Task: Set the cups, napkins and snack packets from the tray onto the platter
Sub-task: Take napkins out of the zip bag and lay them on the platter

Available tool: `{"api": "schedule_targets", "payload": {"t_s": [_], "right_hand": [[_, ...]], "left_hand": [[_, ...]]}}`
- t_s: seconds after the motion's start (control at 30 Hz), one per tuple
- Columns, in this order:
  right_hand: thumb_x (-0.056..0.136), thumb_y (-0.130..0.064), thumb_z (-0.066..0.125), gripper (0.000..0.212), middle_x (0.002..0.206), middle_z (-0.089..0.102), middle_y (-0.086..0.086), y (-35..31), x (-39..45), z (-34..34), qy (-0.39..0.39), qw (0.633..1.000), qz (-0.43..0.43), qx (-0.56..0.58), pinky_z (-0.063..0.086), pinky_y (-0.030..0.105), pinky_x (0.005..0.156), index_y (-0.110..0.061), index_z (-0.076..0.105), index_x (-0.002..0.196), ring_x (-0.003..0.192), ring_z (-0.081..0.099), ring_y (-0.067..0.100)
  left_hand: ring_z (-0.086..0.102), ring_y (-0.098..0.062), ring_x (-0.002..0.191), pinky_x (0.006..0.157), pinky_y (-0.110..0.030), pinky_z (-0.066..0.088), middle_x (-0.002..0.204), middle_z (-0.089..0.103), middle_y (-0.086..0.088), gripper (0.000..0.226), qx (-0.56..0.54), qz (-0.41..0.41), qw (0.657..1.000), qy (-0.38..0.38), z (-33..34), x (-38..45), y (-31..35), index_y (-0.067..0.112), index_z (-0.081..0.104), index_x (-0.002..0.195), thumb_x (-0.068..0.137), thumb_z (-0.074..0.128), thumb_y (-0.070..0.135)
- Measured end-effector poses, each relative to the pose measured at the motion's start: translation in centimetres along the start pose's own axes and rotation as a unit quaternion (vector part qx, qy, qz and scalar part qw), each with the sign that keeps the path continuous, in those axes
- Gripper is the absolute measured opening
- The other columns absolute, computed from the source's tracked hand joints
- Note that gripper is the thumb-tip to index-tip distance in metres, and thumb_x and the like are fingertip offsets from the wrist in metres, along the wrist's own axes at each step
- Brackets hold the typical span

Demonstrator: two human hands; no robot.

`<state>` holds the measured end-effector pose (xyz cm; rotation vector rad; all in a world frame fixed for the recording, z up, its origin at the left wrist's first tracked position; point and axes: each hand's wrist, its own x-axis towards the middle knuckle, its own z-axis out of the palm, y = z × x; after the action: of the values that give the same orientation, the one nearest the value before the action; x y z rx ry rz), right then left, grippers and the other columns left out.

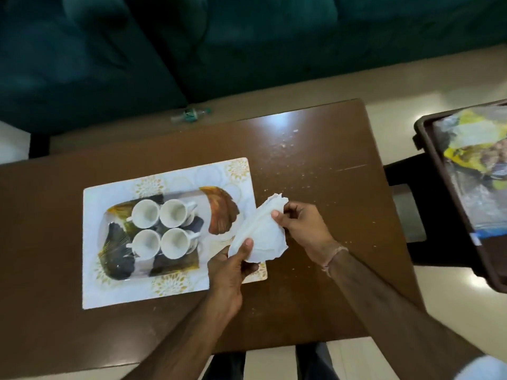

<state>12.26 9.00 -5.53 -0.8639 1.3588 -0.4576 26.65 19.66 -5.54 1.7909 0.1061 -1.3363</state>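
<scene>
Both your left hand (233,263) and right hand (299,226) pinch the napkins (260,237); loose sheets could slip onto the table (315,165).

Four cups (164,227) on platter (115,267); tray (428,149) well right.

Four white cups (162,228) stand in a two-by-two block on one platter (219,212), left of centre. The platter lies on one place mat (93,242), and the mat on one brown table (315,149). One bunch of white napkins (260,234) is held above the mat's right edge; how many sheets it has cannot be told. Two hands are in view, the left hand (230,270) nearer, the right hand (301,226) to its right. One dark tray (428,149) sits at the far right, with snack packets (477,149) piled in it, too blurred to count. One small bottle (190,114) lies on the floor beyond the table.
</scene>
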Motion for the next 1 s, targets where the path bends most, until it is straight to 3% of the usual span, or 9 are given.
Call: {"api": "schedule_targets", "payload": {"t_s": [0.07, 0.17, 0.3, 0.43, 0.5, 0.57, 0.67, 0.8, 1.0], "right_hand": [[0.088, -0.019, 0.073, 0.015, 0.092, 0.076, 0.013, 0.4, 0.8, 2.6, 0.012, 0.998, -0.002, -0.067, 0.062, 0.045, 0.077, -0.006, 0.072, 0.093, 0.087, 0.073, 0.032], [0.086, -0.021, 0.074, 0.016, 0.082, 0.073, 0.014, 0.8, 1.6, 6.5, 0.011, 0.988, -0.025, -0.149, 0.062, 0.040, 0.069, -0.006, 0.071, 0.085, 0.073, 0.068, 0.030], [0.086, -0.025, 0.073, 0.017, 0.082, 0.073, 0.004, 1.5, 2.2, 10.2, 0.012, 0.965, -0.080, -0.250, 0.058, 0.035, 0.077, -0.008, 0.073, 0.087, 0.078, 0.068, 0.021], [0.086, -0.029, 0.070, 0.021, 0.097, 0.070, 0.009, 2.1, 2.5, 12.1, 0.047, 0.924, -0.101, -0.367, 0.057, 0.039, 0.081, -0.012, 0.070, 0.098, 0.086, 0.066, 0.027], [0.086, -0.027, 0.069, 0.025, 0.105, 0.065, 0.009, 2.5, 2.4, 12.6, 0.062, 0.910, -0.111, -0.394, 0.056, 0.044, 0.083, -0.014, 0.063, 0.107, 0.091, 0.064, 0.029], [0.084, -0.024, 0.071, 0.028, 0.103, 0.062, 0.005, 2.8, 2.3, 12.8, 0.076, 0.919, -0.112, -0.370, 0.055, 0.044, 0.082, -0.019, 0.054, 0.106, 0.091, 0.063, 0.027], [0.079, -0.029, 0.078, 0.040, 0.096, 0.060, -0.001, 2.8, 2.3, 12.2, 0.077, 0.945, -0.100, -0.301, 0.052, 0.032, 0.074, -0.024, 0.047, 0.103, 0.086, 0.062, 0.019], [0.080, -0.045, 0.074, 0.046, 0.096, 0.057, -0.003, 1.8, 1.9, 9.5, 0.069, 0.960, -0.112, -0.248, 0.046, 0.020, 0.066, -0.024, 0.046, 0.109, 0.085, 0.058, 0.011], [0.091, -0.042, 0.064, 0.031, 0.104, 0.064, 0.000, -0.5, 1.4, 1.6, 0.106, 0.957, -0.120, -0.242, 0.051, 0.029, 0.080, -0.017, 0.057, 0.108, 0.094, 0.061, 0.016]], "left_hand": [[0.075, -0.022, 0.073, 0.054, -0.031, 0.059, 0.100, 0.076, -0.008, 0.047, 0.002, -0.006, 0.999, 0.047, -2.0, 0.8, -0.2, 0.011, 0.068, 0.111, 0.071, 0.085, 0.028], [0.069, -0.022, 0.051, 0.044, -0.028, 0.055, 0.078, 0.076, -0.009, 0.041, 0.004, -0.016, 0.994, 0.104, -4.6, 2.1, -0.4, 0.009, 0.068, 0.100, 0.071, 0.086, 0.031], [0.063, -0.017, 0.042, 0.039, -0.023, 0.047, 0.060, 0.072, -0.009, 0.043, 0.034, -0.038, 0.987, 0.154, -7.1, 3.4, -0.6, 0.007, 0.066, 0.088, 0.072, 0.083, 0.042], [0.052, -0.013, 0.030, 0.033, -0.020, 0.039, 0.047, 0.067, -0.006, 0.055, 0.093, -0.034, 0.975, 0.199, -8.4, 4.2, -1.1, 0.004, 0.067, 0.071, 0.066, 0.082, 0.056], [0.056, -0.016, 0.033, 0.037, -0.024, 0.045, 0.046, 0.066, -0.006, 0.063, 0.126, -0.025, 0.969, 0.210, -8.8, 4.3, -1.2, 0.005, 0.066, 0.063, 0.062, 0.078, 0.067], [0.067, -0.025, 0.051, 0.052, -0.036, 0.056, 0.056, 0.069, -0.009, 0.072, 0.195, -0.015, 0.956, 0.218, -9.0, 4.2, -1.1, 0.006, 0.067, 0.062, 0.062, 0.068, 0.079], [0.061, -0.026, 0.070, 0.067, -0.035, 0.047, 0.068, 0.062, -0.004, 0.068, 0.307, 0.009, 0.920, 0.244, -9.1, 3.7, -0.9, 0.017, 0.058, 0.057, 0.072, 0.050, 0.083], [0.053, -0.015, 0.051, 0.059, -0.032, 0.043, 0.047, 0.052, 0.001, 0.059, 0.308, 0.148, 0.924, 0.173, -7.2, 1.2, -0.6, 0.018, 0.048, 0.045, 0.084, 0.059, 0.061], [0.061, -0.013, 0.055, 0.054, -0.023, 0.044, 0.056, 0.061, 0.005, 0.036, 0.331, 0.259, 0.907, -0.009, 2.0, -0.9, 1.8, 0.022, 0.058, 0.063, 0.089, 0.063, 0.046]]}}
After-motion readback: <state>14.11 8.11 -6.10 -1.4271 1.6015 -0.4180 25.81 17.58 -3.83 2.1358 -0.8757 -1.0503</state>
